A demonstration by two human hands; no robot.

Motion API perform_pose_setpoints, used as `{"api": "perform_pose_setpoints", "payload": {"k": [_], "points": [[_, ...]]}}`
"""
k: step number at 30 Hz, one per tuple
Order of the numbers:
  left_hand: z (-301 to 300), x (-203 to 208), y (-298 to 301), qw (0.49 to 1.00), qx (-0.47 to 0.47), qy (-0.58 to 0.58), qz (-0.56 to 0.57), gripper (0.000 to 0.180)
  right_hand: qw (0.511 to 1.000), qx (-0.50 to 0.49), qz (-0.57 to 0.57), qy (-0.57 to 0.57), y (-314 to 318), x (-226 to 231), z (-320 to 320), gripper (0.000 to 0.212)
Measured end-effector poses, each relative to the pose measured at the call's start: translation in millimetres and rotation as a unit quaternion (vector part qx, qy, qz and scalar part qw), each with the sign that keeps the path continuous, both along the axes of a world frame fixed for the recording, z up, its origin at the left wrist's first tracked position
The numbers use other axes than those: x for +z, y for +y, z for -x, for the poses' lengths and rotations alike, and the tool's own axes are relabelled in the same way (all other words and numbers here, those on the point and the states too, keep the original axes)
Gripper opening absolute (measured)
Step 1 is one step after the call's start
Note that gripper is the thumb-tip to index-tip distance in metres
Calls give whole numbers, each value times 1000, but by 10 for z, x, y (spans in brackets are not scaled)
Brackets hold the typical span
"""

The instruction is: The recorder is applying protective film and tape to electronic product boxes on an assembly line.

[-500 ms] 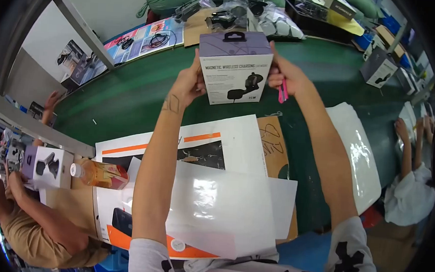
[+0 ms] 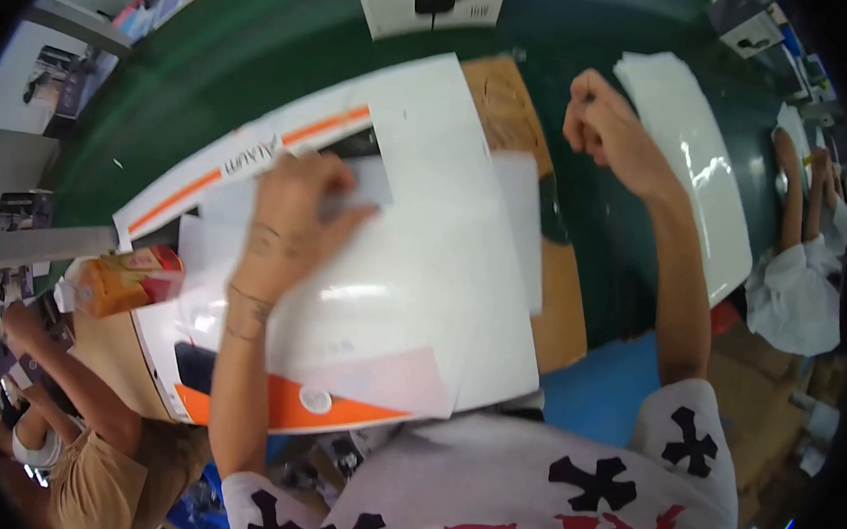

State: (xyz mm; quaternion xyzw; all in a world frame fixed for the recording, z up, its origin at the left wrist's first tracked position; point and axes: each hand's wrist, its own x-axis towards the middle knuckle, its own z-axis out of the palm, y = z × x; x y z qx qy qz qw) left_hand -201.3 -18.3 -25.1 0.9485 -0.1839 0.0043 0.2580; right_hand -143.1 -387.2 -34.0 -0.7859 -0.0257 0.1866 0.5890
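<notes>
My left hand (image 2: 296,213) hovers over or rests on a white glossy sheet (image 2: 411,312), thumb spread apart from bent fingers, nothing visible in it. Whether it touches the sheet is unclear. That sheet lies over a large printed sheet with orange bands (image 2: 335,128) and a piece of cardboard (image 2: 561,317). To the right, my right hand (image 2: 611,131) is raised over the green table with its fingers curled closed; any object inside is hidden. Beyond the sheets stands the white product box (image 2: 429,13), cut off by the upper edge and touched by neither hand.
An orange drink bottle (image 2: 132,281) lies at the left by a metal post (image 2: 37,249). White glossy packets or sheets (image 2: 696,174) are stacked on the right of the green table (image 2: 582,216). Another person (image 2: 107,439) works at left; a co-worker's arms (image 2: 792,190) show at far right.
Both hands have let go of the box and drawn back toward me, the left over the sheets. The pink tool in my right hand no longer shows. The view has tipped downward.
</notes>
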Motion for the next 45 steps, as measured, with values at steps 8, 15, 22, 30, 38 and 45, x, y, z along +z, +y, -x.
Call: {"api": "perform_pose_setpoints", "payload": {"k": [8,15,22,30,38,45], "points": [[30,49,-585,990,-20,23,140,25,947,55,145,-281,222,-139,213,13],[134,-153,-590,996,-25,67,52,25,946,54,204,-247,143,-137,338,21],[98,-309,-549,991,-69,-12,116,30,902,104,210,-363,297,-178,396,24],[264,-231,-764,990,-103,-63,78,32,865,194,271,-374,444,-132,604,8],[240,-377,-811,986,-56,-13,158,30,853,129,256,-436,661,-202,697,20],[226,-436,-744,985,-70,-28,155,23,827,169,306,-440,534,-191,650,24]]}}
